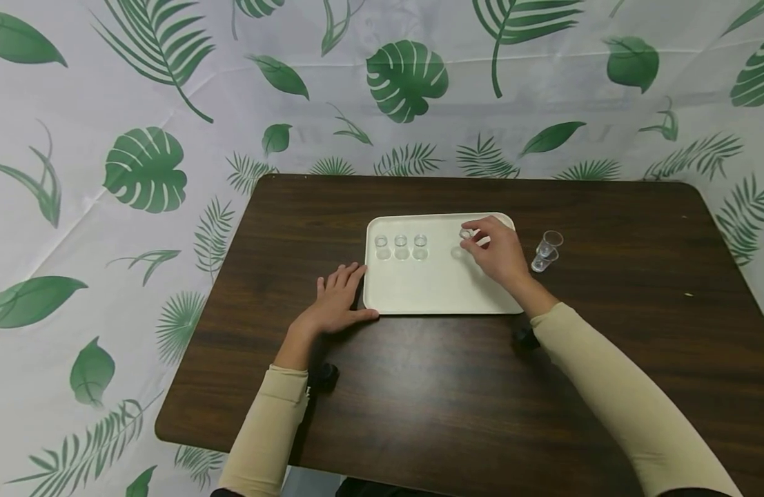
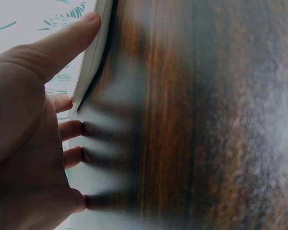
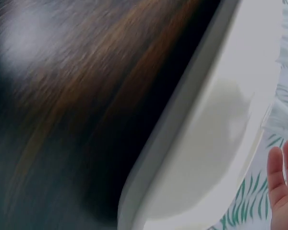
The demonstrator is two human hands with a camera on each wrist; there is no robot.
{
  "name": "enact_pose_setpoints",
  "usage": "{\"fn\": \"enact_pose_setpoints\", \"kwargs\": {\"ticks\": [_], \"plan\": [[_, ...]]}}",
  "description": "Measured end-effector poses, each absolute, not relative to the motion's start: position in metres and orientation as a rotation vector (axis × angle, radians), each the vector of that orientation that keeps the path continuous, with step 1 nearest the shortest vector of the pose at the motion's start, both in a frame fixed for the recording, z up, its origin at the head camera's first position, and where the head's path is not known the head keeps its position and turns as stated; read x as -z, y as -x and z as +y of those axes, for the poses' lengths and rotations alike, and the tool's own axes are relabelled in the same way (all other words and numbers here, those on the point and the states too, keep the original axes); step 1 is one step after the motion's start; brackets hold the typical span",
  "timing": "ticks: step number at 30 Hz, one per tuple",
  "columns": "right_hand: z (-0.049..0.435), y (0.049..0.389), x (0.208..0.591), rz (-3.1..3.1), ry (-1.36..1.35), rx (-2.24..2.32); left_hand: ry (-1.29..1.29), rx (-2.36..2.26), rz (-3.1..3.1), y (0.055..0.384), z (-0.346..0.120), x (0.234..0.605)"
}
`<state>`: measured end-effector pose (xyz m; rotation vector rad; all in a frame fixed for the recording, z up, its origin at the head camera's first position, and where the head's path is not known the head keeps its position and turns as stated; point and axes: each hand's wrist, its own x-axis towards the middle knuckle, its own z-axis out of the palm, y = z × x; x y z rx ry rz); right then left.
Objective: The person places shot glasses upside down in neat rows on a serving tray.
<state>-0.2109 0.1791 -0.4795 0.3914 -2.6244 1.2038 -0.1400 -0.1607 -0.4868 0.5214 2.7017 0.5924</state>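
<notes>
A cream tray [image 1: 437, 293] lies on the dark wooden table, with three small clear cups [image 1: 402, 243] in a row on its left part. My right hand [image 1: 498, 252] pinches another clear cup [image 1: 466, 233] between thumb and fingers over the tray's right part. In the right wrist view only some fingers [image 3: 278, 179] of that hand show at the right edge, and the held cup is hidden. At the tray's front left corner, my left hand [image 1: 338, 304] touches the rim, fingers spread and thumb [image 2: 69, 43] along the front edge.
Two more clear cups [image 1: 546, 252] stand close together on the table [image 1: 636, 331], right of the tray. A leaf-patterned white cloth [image 1: 332, 110] hangs behind the table and at its sides.
</notes>
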Motion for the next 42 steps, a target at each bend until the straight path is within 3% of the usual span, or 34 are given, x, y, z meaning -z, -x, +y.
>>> {"fn": "enact_pose_setpoints", "kwargs": {"ticks": [18,42], "plan": [[0.145,0.211,0.487,-2.642,-0.459,-1.211,-0.527,-0.602,2.704,0.140,-0.161,0.487],[0.141,0.209,0.488,-2.706,-0.444,-1.168,-0.509,-0.602,2.698,0.141,-0.161,0.489]]}}
